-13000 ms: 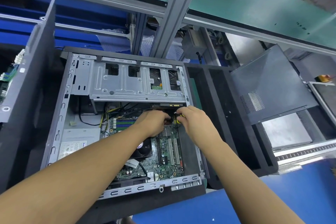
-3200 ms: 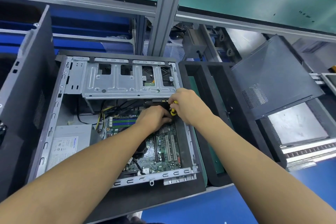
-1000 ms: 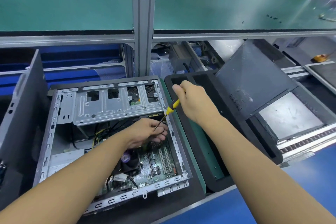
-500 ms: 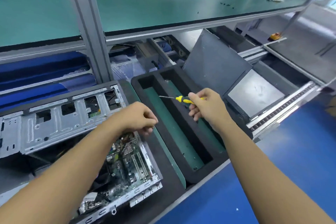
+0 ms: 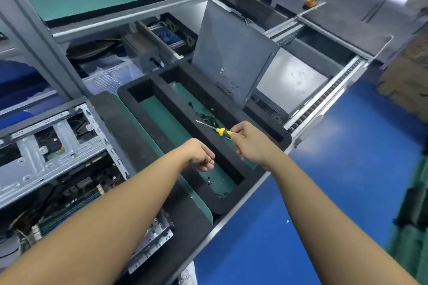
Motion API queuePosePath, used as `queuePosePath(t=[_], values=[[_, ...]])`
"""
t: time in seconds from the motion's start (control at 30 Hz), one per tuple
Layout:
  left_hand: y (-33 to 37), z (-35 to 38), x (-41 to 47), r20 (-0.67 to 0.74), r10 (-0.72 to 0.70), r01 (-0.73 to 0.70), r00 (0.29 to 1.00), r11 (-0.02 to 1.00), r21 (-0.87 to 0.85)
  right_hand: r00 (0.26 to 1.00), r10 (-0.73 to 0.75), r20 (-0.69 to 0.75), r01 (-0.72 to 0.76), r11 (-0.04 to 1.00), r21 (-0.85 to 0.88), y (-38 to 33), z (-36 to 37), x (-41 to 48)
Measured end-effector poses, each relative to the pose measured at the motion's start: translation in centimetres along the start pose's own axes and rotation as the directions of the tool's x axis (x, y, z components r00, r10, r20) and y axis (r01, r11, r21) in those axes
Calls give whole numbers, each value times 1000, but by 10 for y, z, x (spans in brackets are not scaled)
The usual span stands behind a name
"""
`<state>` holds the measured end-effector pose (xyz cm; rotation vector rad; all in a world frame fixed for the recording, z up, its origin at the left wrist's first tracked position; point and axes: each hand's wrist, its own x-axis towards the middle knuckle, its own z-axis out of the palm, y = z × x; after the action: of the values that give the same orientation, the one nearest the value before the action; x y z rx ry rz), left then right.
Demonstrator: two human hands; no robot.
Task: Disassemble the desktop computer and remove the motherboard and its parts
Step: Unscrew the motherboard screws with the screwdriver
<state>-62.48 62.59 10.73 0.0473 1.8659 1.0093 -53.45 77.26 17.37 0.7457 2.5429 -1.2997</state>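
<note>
Screwdriver gripped in right hand over foam tray; left hand curled, whether holding anything unclear.

I see the dark worktop carrying the open computer case at left, a black foam tray beside it holding small dark bits, perhaps screws, and a grey panel propped at the tray's far end.

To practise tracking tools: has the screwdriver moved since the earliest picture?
Yes: the screwdriver went rightward, from the computer case to over the foam tray.
</note>
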Motion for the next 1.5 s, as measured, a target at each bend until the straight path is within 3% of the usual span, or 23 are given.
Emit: queuePosePath(t=[0.1, 0.2, 0.27, 0.37, 0.47, 0.53, 0.6, 0.7, 0.8, 0.87, 0.97, 1.23, 1.3, 1.4, 1.5], values=[[-7, 8, 6, -28, -68, 71, 997, 990, 120, 1000, -3, 12, 3, 1000, -8, 4, 0, -1], [-10, 0, 7, -159, -36, 85, 987, 945, 317, 999, -17, 32, 18, 1000, -10, 0, 2, 0], [-8, -11, 3, -203, -12, 58, 979, 973, 223, 998, -58, -7, 58, 998, 19, -7, 5, 2], [-4, -35, -14, -169, 83, -95, 982, 994, -60, 992, -118, -53, 127, 962, 241, -26, 19, 7], [-7, -65, -49, -135, 281, -304, 950, 932, -199, 979, -187, 77, 136, 891, 432, -51, 41, 11], [-15, -85, -70, -212, 337, -382, 917, 896, -228, 952, -225, 207, 118, 895, 430, -62, 61, 14], [-27, -104, -89, -322, 343, -416, 882, 889, -193, 913, -227, 338, 90, 922, 376, -67, 84, 14], [-52, -125, -110, -492, 366, -381, 790, 922, 73, 871, -143, 471, -29, 940, 340, -63, 120, 15], [-78, -139, -128, -625, 400, -278, 670, 916, 289, 879, -36, 476, -45, 986, 158, -51, 154, 16], [-93, -145, -136, -642, 403, -285, 652, 915, 285, 922, -12, 387, 58, 993, -106, -42, 171, 14], [-117, -152, -148, -651, 362, -283, 667, 932, 228, 939, -3, 345, 164, 884, -438, -30, 191, 8], [-169, -157, -166, -719, 208, -261, 664, 964, 38, 940, -45, 337, 256, 746, -614, -44, 199, 15], [-177, -159, -170, -741, 174, -277, 648, 961, -17, 952, -154, 265, 280, 790, -546, -64, 190, 17], [-186, -163, -179, -775, 121, -327, 621, 938, -115, 944, -310, 109, 328, 916, -230, -100, 178, 12], [-194, -167, -195, -801, 77, -401, 593, 891, -211, 882, -467, 55, 469, 883, -30, -139, 180, -7]])
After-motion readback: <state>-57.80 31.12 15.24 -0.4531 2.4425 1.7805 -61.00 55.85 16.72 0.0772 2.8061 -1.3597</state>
